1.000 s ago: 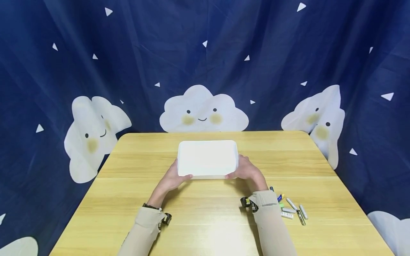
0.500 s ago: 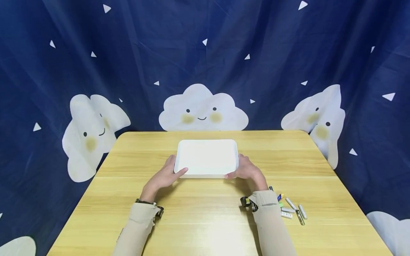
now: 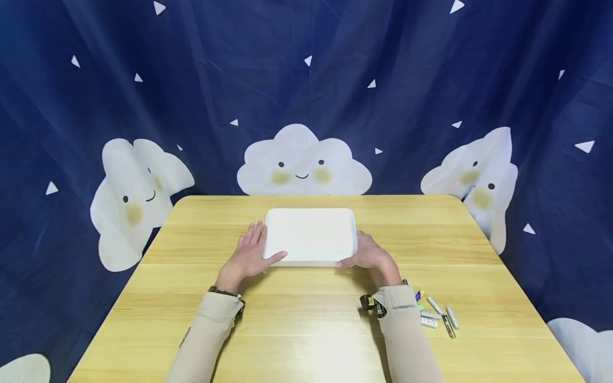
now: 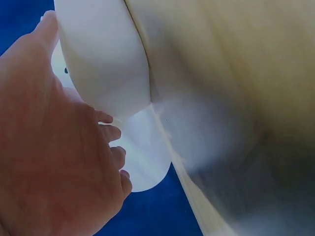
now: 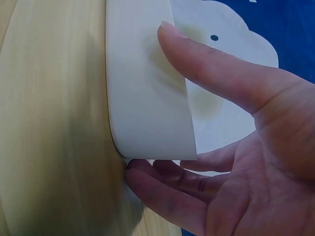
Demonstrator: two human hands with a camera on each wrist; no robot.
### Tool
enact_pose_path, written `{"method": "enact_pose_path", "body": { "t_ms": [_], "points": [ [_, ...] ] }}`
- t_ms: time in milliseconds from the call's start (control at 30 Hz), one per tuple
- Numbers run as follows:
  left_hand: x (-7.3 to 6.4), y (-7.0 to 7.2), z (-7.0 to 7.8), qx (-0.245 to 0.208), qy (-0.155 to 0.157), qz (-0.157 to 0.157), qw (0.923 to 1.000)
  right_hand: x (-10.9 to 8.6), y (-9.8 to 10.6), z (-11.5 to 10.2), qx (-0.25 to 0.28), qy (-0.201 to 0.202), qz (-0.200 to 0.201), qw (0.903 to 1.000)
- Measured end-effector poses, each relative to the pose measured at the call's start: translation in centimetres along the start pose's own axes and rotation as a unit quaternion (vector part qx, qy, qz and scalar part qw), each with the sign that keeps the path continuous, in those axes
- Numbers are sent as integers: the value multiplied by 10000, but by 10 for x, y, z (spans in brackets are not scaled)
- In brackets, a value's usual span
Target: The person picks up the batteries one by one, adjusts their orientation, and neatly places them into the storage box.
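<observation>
We see one white box (image 3: 310, 234) near the far side of one wooden table (image 3: 191, 266), straight ahead and between two bare hands, its long axis running left to right, across the line of our view. Neither hand is clearly nearer: each is at one short end, and both thumbs reach to the near long side. The left hand (image 3: 247, 257) is wide, its fingers straight and fanned along the left end, thumb laid at the near edge. The right hand (image 3: 370, 252) holds the near right corner, thumb on the front wall and fingers bent about the end. Whether the box's top is open or closed, we cannot tell. Well apart from the box, beside the right sleeve (image 3: 407, 330), lies a loose group of small rods (image 3: 452, 317); we count about eight, mostly silver, with touches of blue, yellow and green, some partly hidden by the sleeve. Behind the table hangs one dark blue curtain (image 3: 306, 96) with three smiling clouds (image 3: 304, 154) and parts of two more.
</observation>
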State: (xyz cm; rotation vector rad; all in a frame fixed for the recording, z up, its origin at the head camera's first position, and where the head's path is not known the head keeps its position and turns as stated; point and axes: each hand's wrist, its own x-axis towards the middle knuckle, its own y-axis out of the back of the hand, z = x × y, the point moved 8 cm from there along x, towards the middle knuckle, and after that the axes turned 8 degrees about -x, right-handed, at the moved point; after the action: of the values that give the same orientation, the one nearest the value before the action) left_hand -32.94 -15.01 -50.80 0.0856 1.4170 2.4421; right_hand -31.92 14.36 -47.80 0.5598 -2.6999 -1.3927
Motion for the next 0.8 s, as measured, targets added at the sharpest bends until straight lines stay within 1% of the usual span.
{"method": "enact_pose_path", "body": {
  "t_ms": [200,400,600,700,800],
  "points": [
    [0,1,4,133,-51,42,9999,-1,-1,1,106,-4,-23,9999],
    [-1,-2,3,29,-50,-123,9999,-1,0,-2,181,131,-56,9997],
    [-7,-4,7,-17,2,-236,9997,-4,1,-3,136,136,-147,9997],
    [-9,-4,9,79,-38,-207,9997,-5,1,-3,148,104,-175,9997],
    [-9,-4,9,184,-79,-106,9997,-6,1,-4,172,138,-198,9996]
  ]
}}
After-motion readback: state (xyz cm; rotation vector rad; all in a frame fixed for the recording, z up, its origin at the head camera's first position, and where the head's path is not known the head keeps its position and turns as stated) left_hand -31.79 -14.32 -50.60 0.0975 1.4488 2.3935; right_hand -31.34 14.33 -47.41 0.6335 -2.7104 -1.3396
